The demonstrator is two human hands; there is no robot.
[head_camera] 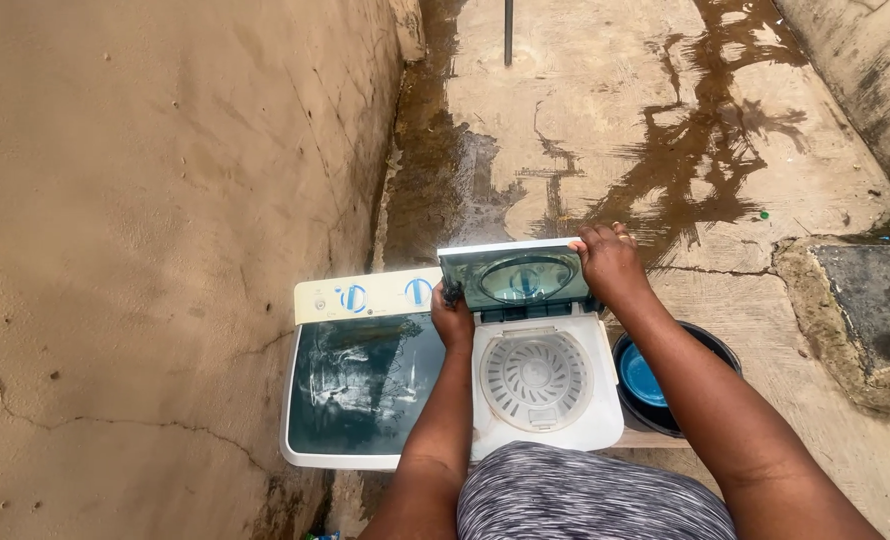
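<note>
Translucent grey-green spinner lid (513,277) stands raised near upright at back of white twin-tub washer (445,365), long axis running left-right between both hands; right hand (608,262) fingers curled over its top right corner, gripping; left hand (452,318) clenched on lower left edge, near hinge line; both hands equally on it, right higher and farther out; white perforated spin-basket cover (535,378) lies below fingers, toward body; black bucket (633,385) just right of washer, under right forearm

Black bucket (725,352), wet concrete floor (605,130), cracked wall (165,200).
</note>
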